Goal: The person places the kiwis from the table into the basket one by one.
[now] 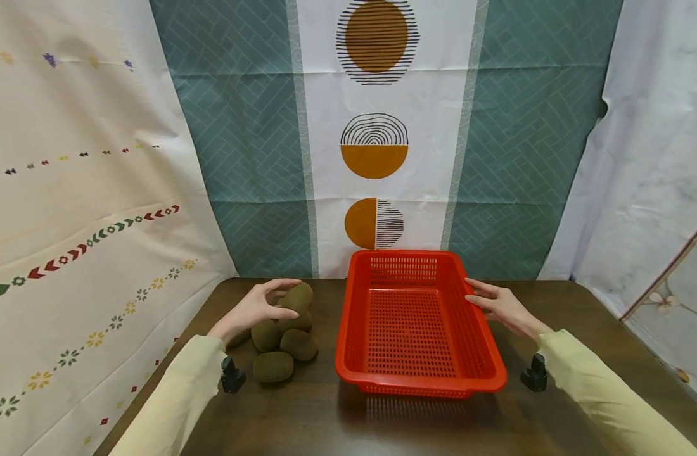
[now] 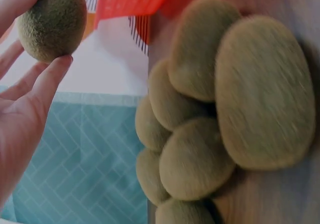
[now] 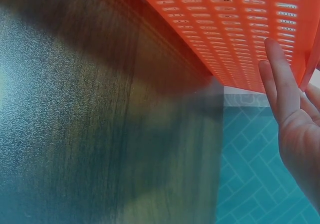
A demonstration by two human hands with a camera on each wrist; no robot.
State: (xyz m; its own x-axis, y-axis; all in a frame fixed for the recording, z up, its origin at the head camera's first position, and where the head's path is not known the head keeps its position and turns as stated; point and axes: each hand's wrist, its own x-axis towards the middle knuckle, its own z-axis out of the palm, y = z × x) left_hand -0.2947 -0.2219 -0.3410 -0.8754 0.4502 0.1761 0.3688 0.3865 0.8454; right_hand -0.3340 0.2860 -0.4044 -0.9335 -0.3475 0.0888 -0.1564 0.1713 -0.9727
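Raised above a pile of brown kiwis, my left hand [image 1: 257, 310] pinches one kiwi [image 2: 54, 23] between thumb and fingers. Several more kiwis [image 1: 273, 367] lie close together on the table just below that hand; the largest-looking kiwi [image 2: 265, 93] is nearest the left wrist camera. A red plastic basket [image 1: 408, 329] with slotted walls and floor stands in the middle, with nothing in it. At its right side, my right hand [image 1: 505, 308] holds the rim, with fingers along the outer wall [image 3: 225, 28]; its thumb is partly hidden in the right wrist view.
The dark wooden table [image 1: 291, 421] reaches back to a patterned curtain [image 1: 377, 190]. A pale embroidered cloth [image 1: 86, 266] hangs on the left, and a whitish marbled sheet [image 1: 656, 209] on the right. Black wrist cameras [image 1: 232, 376] sit under both sleeves.
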